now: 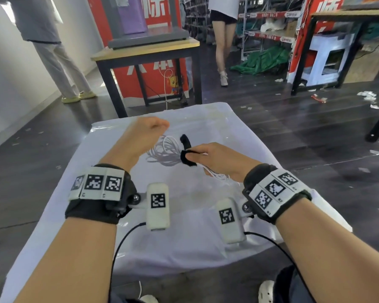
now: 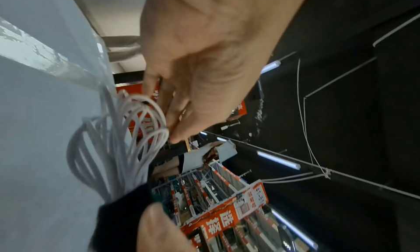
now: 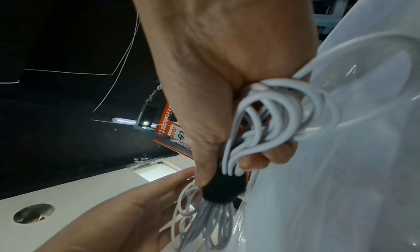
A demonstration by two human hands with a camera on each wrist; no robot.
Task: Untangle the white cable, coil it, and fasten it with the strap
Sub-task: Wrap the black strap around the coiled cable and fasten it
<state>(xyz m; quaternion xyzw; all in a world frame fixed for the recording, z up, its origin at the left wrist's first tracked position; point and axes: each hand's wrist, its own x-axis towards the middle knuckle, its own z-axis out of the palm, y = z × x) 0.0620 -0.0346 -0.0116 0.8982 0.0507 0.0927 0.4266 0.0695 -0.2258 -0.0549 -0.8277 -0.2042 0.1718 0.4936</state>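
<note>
The cable [image 1: 165, 147] is white, its bundled loops greying where they lie in shade, and the strap [image 1: 187, 157] wrapped round it is plain black. The table cover [image 1: 184, 243] beneath is a pale, glossy white with a faint lilac cast. Both wristbands [image 1: 96, 209] are black and carry white blocks printed with black-and-white square code patterns. The floor [image 1: 293, 136] is dark grey planking flecked with white scraps. Behind stand red banners [image 1: 127, 82] with large white characters, a heap of green sheeting [image 1: 263, 60], and a light wooden tabletop on black legs [image 1: 140, 53].
</note>
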